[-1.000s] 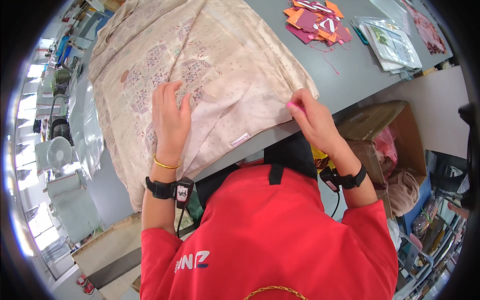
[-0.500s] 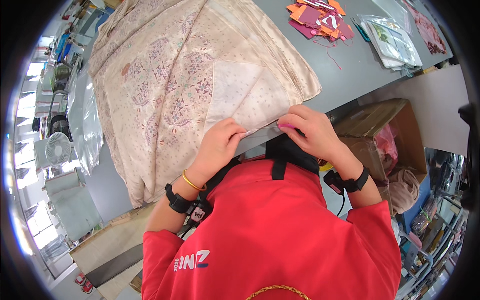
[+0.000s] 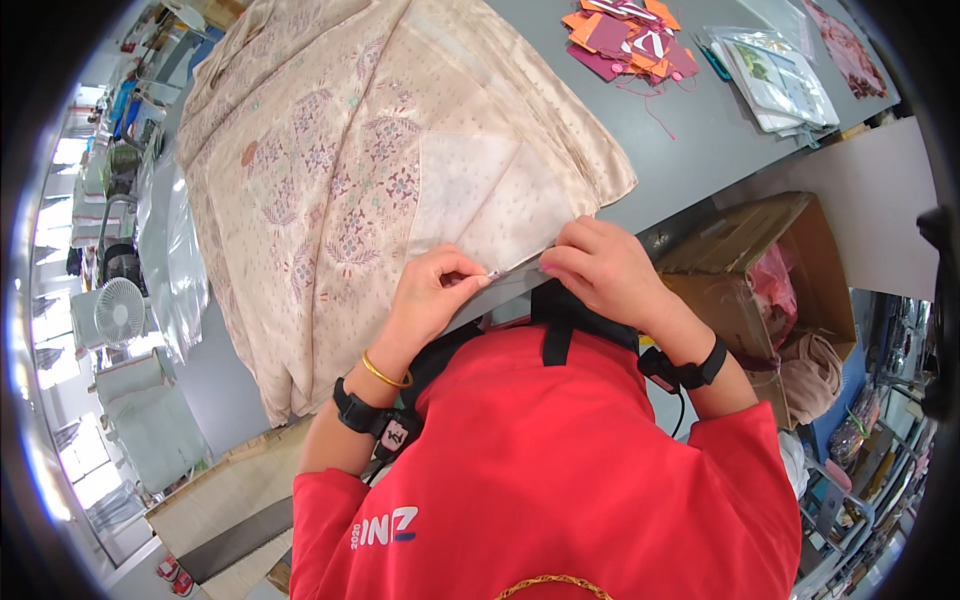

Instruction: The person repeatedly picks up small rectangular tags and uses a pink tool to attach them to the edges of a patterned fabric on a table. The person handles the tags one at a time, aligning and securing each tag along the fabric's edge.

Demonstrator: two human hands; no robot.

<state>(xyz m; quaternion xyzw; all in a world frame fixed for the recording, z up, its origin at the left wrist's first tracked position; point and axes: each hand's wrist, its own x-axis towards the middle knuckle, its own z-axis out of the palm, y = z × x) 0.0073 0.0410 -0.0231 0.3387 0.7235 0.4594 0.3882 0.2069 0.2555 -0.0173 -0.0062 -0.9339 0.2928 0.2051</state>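
Note:
A pile of beige cloth [image 3: 300,200] with a floral print lies folded on the grey table, its pale plain corner [image 3: 470,180] turned toward me. My left hand [image 3: 437,298] is closed at the near edge of that corner, thumb and forefinger pinched on a small pale bit too small to name. To its right, my right hand [image 3: 610,272] is closed too, with its fingertips together by the same edge. Whatever they hold is hidden. A short stretch of cloth edge runs between the two hands.
Maroon and orange tags [image 3: 635,40] with pink strings lie on the grey table [image 3: 700,140], beside clear-bagged packets [image 3: 775,85]. An open cardboard box [image 3: 740,270] stands right of me, holding pink plastic and beige cloth. Clear plastic sheets [image 3: 170,250] and a fan [image 3: 120,310] are at left.
The thin thread stretched between my hands no longer shows. The pink thing at my right fingertips is out of sight. My right hand has shifted slightly left and its fingers have turned down.

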